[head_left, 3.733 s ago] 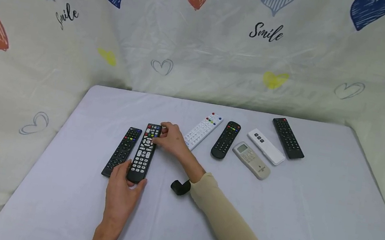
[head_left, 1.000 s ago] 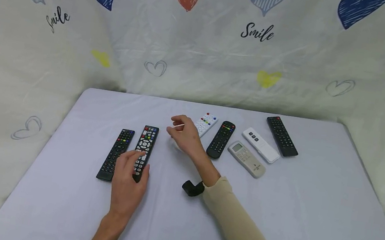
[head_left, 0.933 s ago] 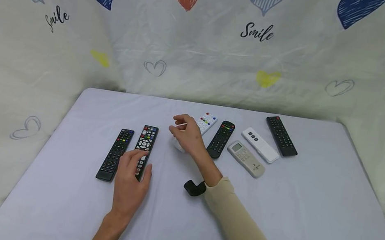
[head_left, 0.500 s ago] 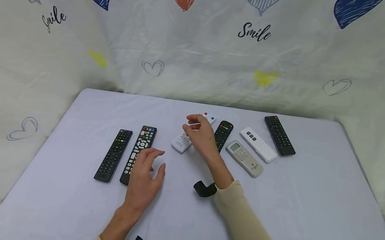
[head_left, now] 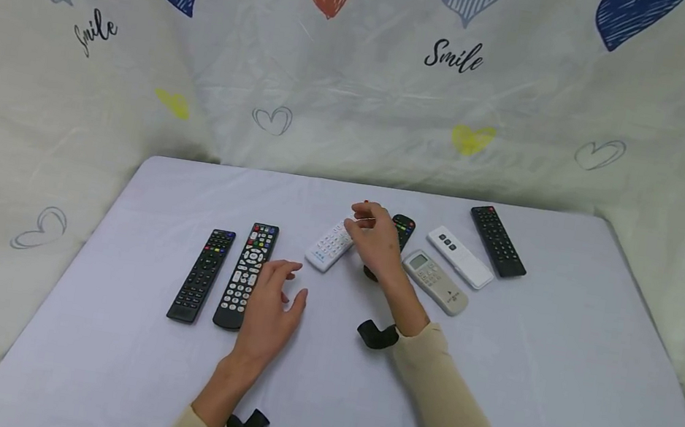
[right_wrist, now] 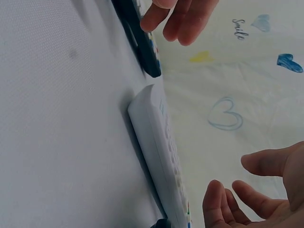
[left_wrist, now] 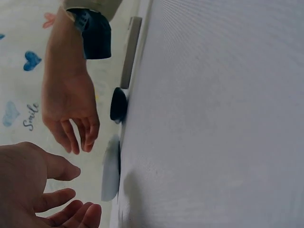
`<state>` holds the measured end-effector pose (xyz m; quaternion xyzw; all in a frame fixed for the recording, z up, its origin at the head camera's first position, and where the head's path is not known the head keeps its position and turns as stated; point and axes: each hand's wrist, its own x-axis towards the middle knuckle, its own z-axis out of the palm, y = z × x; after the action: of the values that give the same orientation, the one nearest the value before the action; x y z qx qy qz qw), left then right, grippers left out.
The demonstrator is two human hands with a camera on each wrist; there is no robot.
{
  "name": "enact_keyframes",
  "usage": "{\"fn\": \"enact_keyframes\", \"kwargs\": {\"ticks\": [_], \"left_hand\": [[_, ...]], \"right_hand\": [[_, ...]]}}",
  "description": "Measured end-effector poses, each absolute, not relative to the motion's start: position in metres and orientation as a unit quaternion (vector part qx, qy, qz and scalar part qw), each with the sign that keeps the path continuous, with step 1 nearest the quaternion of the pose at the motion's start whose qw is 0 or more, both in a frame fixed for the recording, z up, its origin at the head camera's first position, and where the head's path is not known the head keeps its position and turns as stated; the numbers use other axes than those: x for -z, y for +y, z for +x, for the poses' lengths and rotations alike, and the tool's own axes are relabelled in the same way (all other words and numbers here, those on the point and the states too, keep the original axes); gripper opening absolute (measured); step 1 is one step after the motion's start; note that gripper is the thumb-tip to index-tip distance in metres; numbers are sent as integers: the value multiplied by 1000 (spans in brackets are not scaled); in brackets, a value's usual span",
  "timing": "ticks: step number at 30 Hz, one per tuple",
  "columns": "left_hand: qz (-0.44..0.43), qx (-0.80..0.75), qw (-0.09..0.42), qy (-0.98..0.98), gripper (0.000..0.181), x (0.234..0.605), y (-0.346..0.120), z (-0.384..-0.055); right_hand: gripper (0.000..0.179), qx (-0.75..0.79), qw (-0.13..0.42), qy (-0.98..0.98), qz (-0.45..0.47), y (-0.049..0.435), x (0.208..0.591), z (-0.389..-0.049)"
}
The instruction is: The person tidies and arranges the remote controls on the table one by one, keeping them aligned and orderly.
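My left hand hovers beside the right edge of a long black remote control, its fingers loosely bent around nothing. Left of that lies a second black remote, roughly parallel. My right hand hangs over the upper part of a white remote and partly covers a short black remote. Nothing shows between its relaxed fingers. In the right wrist view the white remote lies flat on the cloth, apart from the right hand's fingers. The left wrist view shows both hands with bare, parted fingers.
Right of my right hand lie a beige remote with a small screen, a white remote with few buttons and a black remote. All rest on a white-covered table. A heart-printed cloth hangs behind and at the sides.
The long black remote was held by both hands, then lay beside the other black one as both let go. Both hands have moved right, the right one over the white remote.
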<state>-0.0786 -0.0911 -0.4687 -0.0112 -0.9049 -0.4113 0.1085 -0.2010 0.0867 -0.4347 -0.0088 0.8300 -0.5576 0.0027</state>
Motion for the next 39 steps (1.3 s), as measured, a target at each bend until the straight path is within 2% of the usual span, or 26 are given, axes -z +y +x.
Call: {"fn": "enact_keyframes", "kwargs": {"ticks": [7,19,39], "left_hand": [[13,420,74,-904,51,471,-88,-86],[40,429,51,-901,63,476,-83,-99],[47,423,22,-905,71,475,-73,-114]], "right_hand": [[38,559,-13,829,-19,97,438,-205],[39,530,-32,847,1,110,443,-211],[47,505,8,863,35,123,444,-219]]}}
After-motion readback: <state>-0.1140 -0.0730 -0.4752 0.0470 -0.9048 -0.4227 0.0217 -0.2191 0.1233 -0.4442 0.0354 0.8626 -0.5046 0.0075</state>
